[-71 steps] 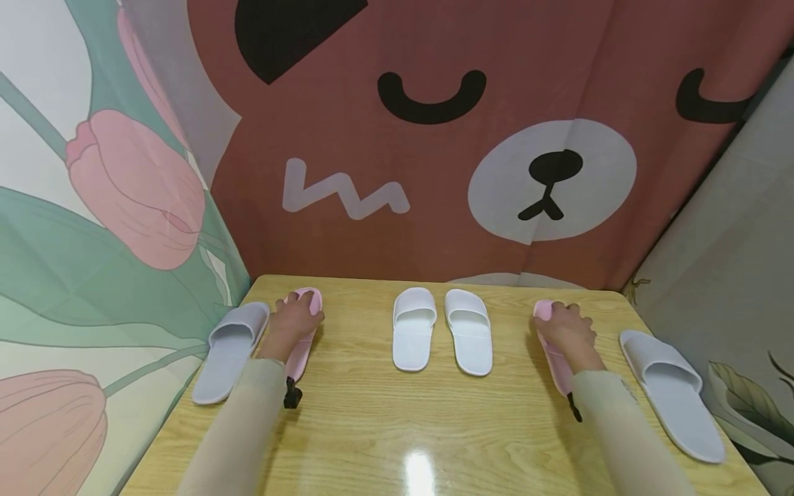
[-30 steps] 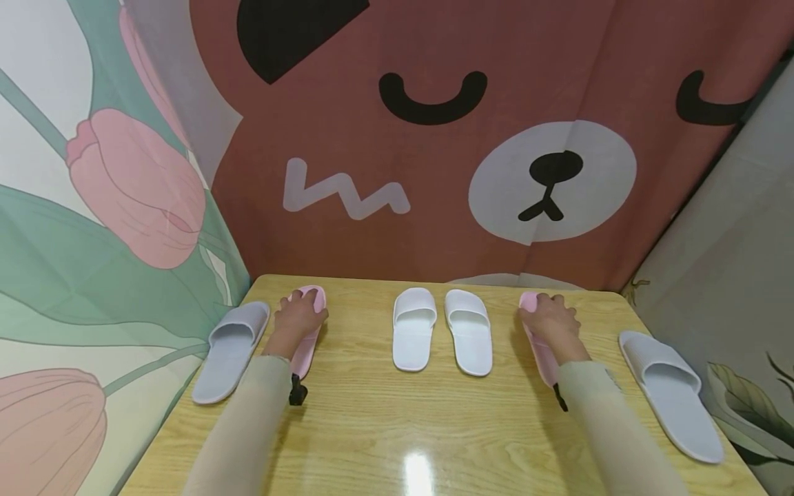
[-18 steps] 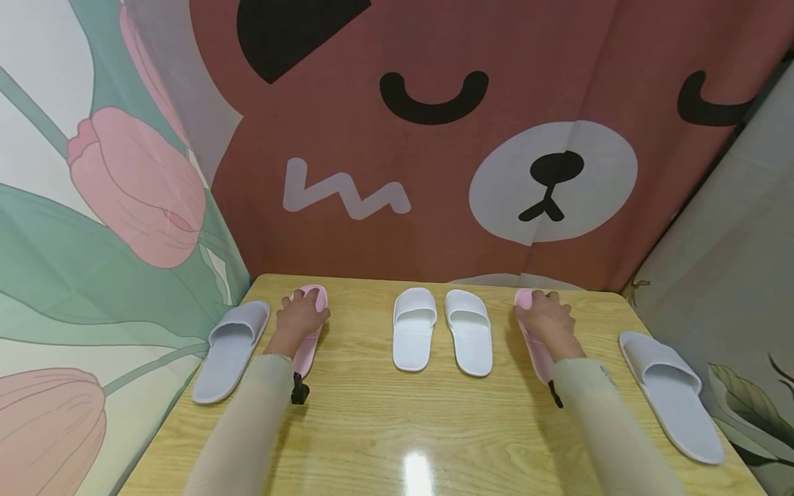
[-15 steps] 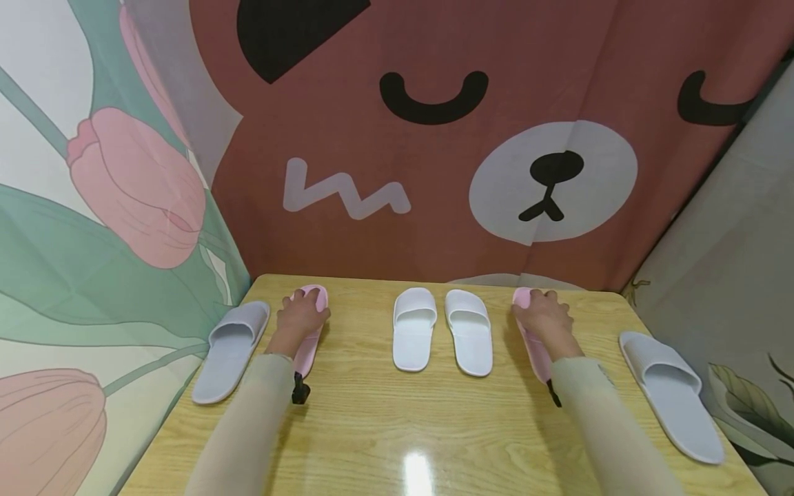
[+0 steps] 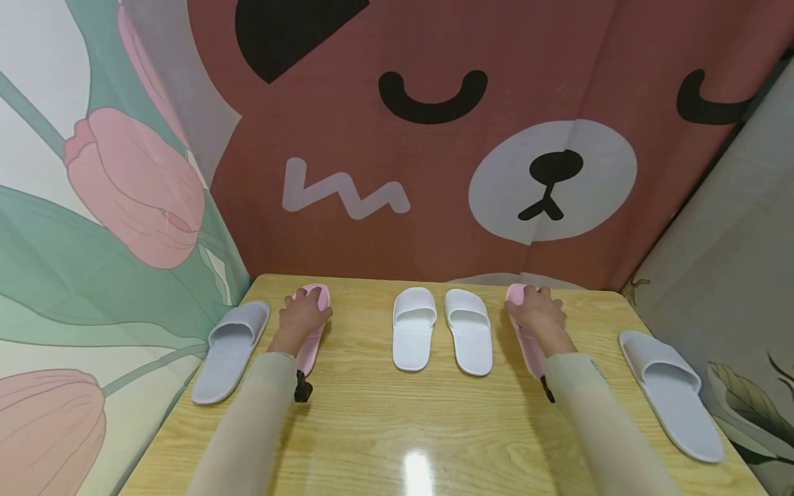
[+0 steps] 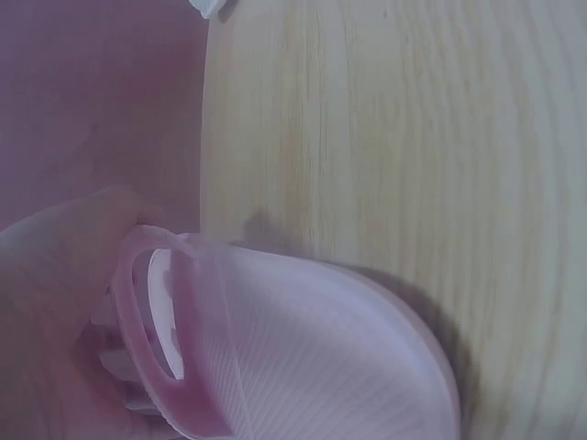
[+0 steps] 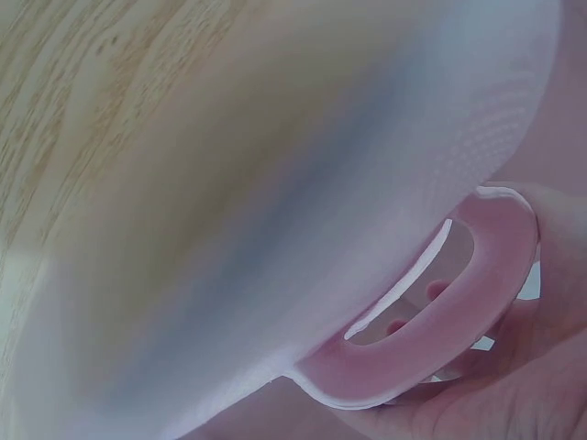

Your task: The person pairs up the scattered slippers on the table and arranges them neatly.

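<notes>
In the head view my left hand grips a pink slipper over its strap, its toe pointing to the table's far edge. My right hand likewise holds the other pink slipper by the strap end. The left wrist view has the fingers of the left hand round the strap, with the ribbed pink sole close to the wood. Seen from the right wrist, the strap lies against the right hand, and the sole fills much of the picture. Whether either sole touches the table cannot be told.
Between the hands stands a white slipper pair, one left and one right. A greyish-white slipper lies at the left edge and its match at the right edge. A bear-print cloth hangs behind the wooden table.
The right hand has moved left and a little away with its pink slipper. The left hand and its pink slipper have shifted slightly right. The white and greyish slippers stay put.
</notes>
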Available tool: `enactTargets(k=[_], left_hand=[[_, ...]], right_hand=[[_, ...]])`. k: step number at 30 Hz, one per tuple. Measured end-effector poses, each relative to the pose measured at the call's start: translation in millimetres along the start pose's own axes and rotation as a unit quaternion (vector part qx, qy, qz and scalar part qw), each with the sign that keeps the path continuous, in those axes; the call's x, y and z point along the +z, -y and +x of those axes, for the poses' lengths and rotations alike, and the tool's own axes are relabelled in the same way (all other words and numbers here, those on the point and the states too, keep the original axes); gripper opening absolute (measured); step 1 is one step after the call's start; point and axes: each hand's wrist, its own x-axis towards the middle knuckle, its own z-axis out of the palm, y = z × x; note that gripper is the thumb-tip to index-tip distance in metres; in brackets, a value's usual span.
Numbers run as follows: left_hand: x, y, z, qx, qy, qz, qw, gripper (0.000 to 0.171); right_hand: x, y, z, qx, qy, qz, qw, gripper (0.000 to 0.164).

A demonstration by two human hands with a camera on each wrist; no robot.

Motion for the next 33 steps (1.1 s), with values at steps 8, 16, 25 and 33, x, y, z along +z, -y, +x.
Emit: enactTargets(k=[8, 16, 25, 33], left_hand=[[0.0, -1.3, 0.1, -0.002, -0.005, -0.003, 1.0000, 0.070], [0.9, -3.0, 1.4, -0.002, 0.005, -0.001, 1.0000, 0.071], [-1.4, -6.6, -0.4, 0.000, 0.007, -0.003, 1.0000, 0.071], [-3.3, -8.8, -1.5, 0.002, 0.011, -0.004, 0.9999, 0.071]], right_hand=[[2.1, 6.0, 0.2, -0.010, -0.003, 0.000, 1.000, 0.079], [2.4, 12.6, -1.0, -0.002, -0.014, 0.004, 1.000, 0.076], [5.0, 19.1, 1.2, 0.008, -0.016, 0.001, 1.000, 0.075], [2.1, 25.0, 0.0, -0.010, -0.009, -0.003, 1.000, 0.078]])
